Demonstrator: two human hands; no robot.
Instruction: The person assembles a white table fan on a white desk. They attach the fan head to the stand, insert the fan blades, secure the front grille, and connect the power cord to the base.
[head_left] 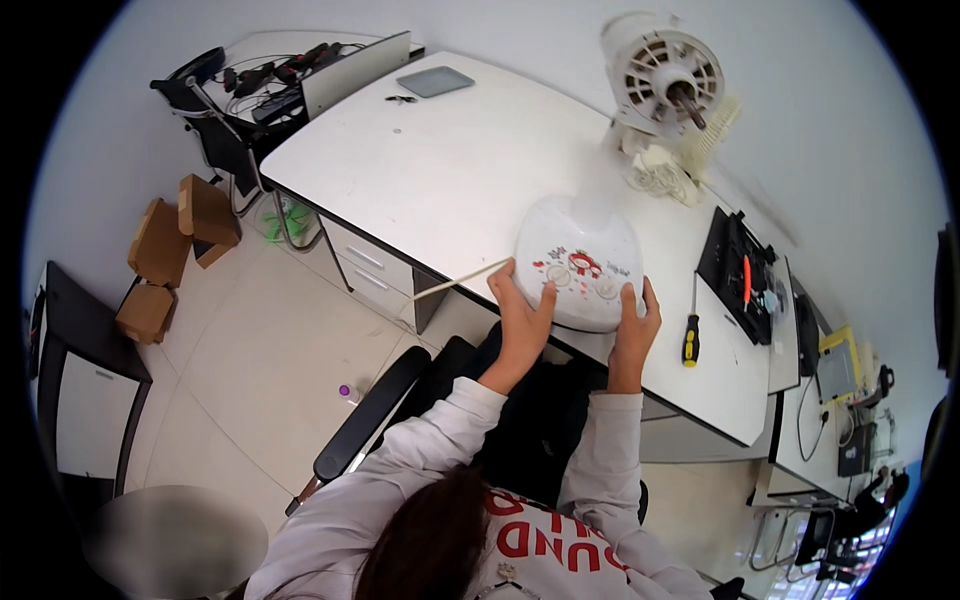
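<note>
A white electric fan without its blades or front guard stands at the table's front edge. Its rounded base (540, 235) bears red cartoon prints and two white knobs. My left hand (524, 320) grips the base's near left side, its thumb beside the left knob (558, 276). On the near right side my right hand (632, 335) holds the edge, thumb close to the right knob (606, 289). A pale power cord (460, 282) runs from beside my left hand over the table edge. Above the base is the bare motor housing (672, 82) with its shaft; the pale neck is hard to make out.
Right of the base lies a yellow-and-black screwdriver (691, 340), near a black tool case (740, 275). A coiled white cord (660, 175) is behind. A grey tray (435, 81) lies at the far left. Cardboard boxes (160, 245) and a chair armrest (372, 412) are at left.
</note>
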